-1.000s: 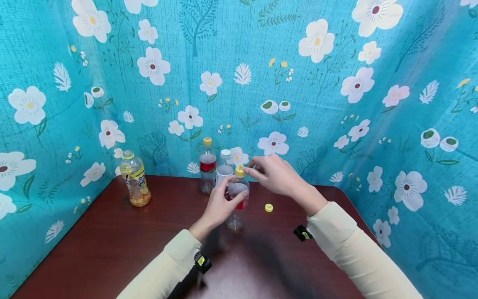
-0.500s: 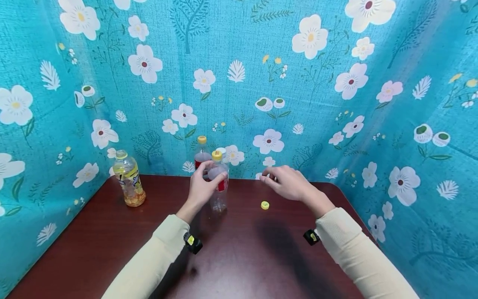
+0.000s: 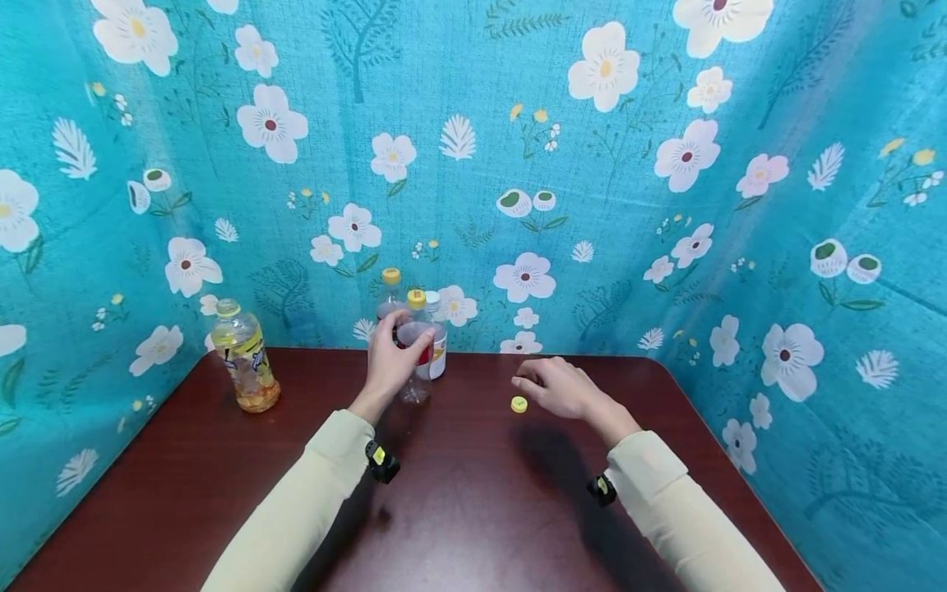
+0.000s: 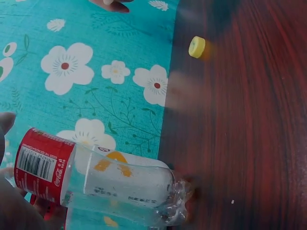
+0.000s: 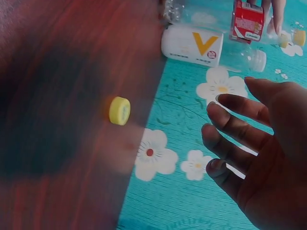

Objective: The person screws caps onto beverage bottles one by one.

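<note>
My left hand [image 3: 386, 360] grips a clear Coca-Cola bottle [image 3: 417, 389] around its upper part. The bottle stands upright at the back of the table, its yellow cap [image 3: 417, 298] on; its red label [image 4: 44, 165] shows in the left wrist view. My right hand [image 3: 560, 386] holds nothing, fingers loosely bent, just above and right of a loose yellow bottle cap [image 3: 519, 404] on the table. In the right wrist view, that cap [image 5: 119, 110] lies apart from the fingertips [image 5: 216, 165].
A white-labelled bottle [image 5: 196, 45] with a white cap and another yellow-capped bottle [image 3: 390, 279] stand close behind the held one. At the left, an uncapped yellow-labelled bottle [image 3: 247, 363] has amber bits at its bottom. A flowered blue cloth [image 3: 473, 205] surrounds the brown table [image 3: 459, 493].
My left hand has carried the Coca-Cola bottle left and back, beside the other bottles. My right hand has left its cap and come down near the loose cap.
</note>
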Tool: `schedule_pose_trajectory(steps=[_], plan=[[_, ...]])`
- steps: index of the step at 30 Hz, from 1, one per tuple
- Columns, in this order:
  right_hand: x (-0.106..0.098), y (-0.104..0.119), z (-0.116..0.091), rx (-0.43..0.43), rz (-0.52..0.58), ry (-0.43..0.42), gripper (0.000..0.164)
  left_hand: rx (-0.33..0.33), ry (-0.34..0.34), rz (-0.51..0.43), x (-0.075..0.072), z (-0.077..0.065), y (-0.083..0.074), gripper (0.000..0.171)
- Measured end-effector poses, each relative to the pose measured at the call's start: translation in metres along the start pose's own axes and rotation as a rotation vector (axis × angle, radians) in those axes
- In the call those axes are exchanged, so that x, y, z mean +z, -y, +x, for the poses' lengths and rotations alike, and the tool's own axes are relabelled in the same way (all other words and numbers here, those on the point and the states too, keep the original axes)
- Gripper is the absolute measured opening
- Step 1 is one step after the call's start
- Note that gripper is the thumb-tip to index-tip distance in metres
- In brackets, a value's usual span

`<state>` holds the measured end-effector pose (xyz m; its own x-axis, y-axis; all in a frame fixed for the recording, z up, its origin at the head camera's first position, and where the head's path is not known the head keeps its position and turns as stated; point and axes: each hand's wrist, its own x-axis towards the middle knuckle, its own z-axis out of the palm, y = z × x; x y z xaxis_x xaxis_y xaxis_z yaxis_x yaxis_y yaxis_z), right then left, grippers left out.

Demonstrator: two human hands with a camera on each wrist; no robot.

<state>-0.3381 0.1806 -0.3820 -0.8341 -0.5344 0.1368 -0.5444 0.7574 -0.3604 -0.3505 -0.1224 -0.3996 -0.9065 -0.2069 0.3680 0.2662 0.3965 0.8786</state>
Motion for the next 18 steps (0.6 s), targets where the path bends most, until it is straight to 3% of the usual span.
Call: schedule_pose_trajectory(steps=[8, 18], plan=[[0.015, -0.003, 0.004, 0.021, 0.031, 0.000, 0.017, 0.033, -0.018, 0.061, -0.005, 0.005, 0.001, 0.071], [0.028, -0.012, 0.002, 0.061, 0.027, 0.013, 0.019, 0.162, -0.067, 0.127, -0.042, -0.002, -0.001, 0.063]])
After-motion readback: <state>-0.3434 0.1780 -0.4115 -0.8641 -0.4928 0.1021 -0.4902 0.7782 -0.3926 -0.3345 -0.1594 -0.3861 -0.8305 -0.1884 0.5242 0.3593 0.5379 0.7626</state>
